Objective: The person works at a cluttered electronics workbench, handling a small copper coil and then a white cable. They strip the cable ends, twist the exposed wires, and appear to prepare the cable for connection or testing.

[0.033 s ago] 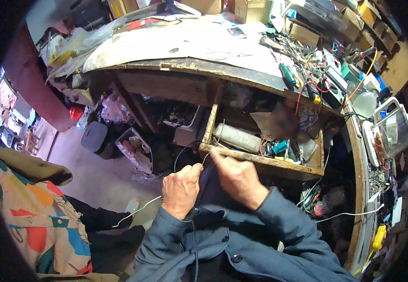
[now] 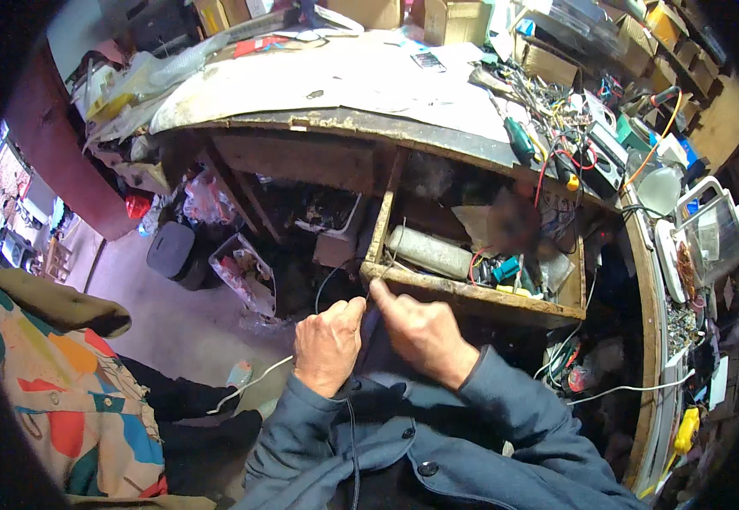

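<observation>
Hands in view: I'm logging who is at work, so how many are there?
2: the left hand, a white cable trailing from it, and, beside it, the right hand, near the wooden drawer. Others may be hidden.

cord (image 2: pixel 269 371): white | jacket (image 2: pixel 522 425): slate blue, buttons (image 2: pixel 428 468) black | patterned garment (image 2: pixel 106 421): beige with red, orange, blue, green patches | drawer (image 2: pixel 488 294): brown | bench sheet (image 2: pixel 344 76): white | tool handle (image 2: pixel 519 138): dark green | pillar (image 2: pixel 72 144): maroon | bin (image 2: pixel 171 246): charcoal

Free to slip left above the floor (image 2: pixel 174 325), around the trailing white cord (image 2: pixel 261 375), but blocked far and right by the open drawer (image 2: pixel 471 291) and workbench edge (image 2: pixel 386 129).
</observation>
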A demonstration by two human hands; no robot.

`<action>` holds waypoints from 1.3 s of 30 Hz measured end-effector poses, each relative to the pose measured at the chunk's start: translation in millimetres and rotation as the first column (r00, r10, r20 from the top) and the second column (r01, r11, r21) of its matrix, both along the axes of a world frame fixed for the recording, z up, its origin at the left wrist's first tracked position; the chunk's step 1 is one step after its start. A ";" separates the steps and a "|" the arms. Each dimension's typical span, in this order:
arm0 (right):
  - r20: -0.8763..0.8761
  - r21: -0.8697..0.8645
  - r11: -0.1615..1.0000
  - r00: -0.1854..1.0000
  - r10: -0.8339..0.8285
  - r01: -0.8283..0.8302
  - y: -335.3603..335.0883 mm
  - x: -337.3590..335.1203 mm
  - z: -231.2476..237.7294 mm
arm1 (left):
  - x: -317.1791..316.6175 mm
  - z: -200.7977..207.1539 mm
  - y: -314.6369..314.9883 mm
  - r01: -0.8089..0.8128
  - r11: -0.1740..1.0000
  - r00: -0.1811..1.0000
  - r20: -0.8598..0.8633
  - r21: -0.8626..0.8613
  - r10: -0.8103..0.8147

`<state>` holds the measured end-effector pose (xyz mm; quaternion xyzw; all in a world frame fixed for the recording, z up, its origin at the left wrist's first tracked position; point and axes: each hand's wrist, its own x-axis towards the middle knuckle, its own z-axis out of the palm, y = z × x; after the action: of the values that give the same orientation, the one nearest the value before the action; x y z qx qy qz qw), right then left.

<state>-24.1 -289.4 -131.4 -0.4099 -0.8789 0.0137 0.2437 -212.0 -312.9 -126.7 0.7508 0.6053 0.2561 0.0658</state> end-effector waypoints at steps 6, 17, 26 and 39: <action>-0.107 0.068 0.998 0.994 -0.001 0.008 13.2 6.8 -6.3 | 3.1 4.5 -0.5 0.004 1.000 0.998 0.061 -0.009 -0.003; -0.036 0.024 0.996 0.996 0.084 -0.083 2.1 2.8 -2.4 | 0.6 -6.2 -1.8 -0.017 1.000 0.999 0.039 -0.012 0.018; -0.072 -0.059 0.998 0.997 0.026 -0.030 4.1 5.7 -2.0 | 0.5 -5.2 -2.4 0.000 1.000 0.998 0.068 -0.005 0.000; -0.322 0.085 0.989 0.943 -0.087 0.120 4.7 19.6 -8.6 | -11.8 8.8 -6.5 -0.009 0.999 0.992 -0.129 -0.052 0.002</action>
<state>-4.5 -284.7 -140.0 -0.4347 -0.8050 0.0210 0.4032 -223.9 -319.5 -118.0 0.7622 0.6167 0.1913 0.0454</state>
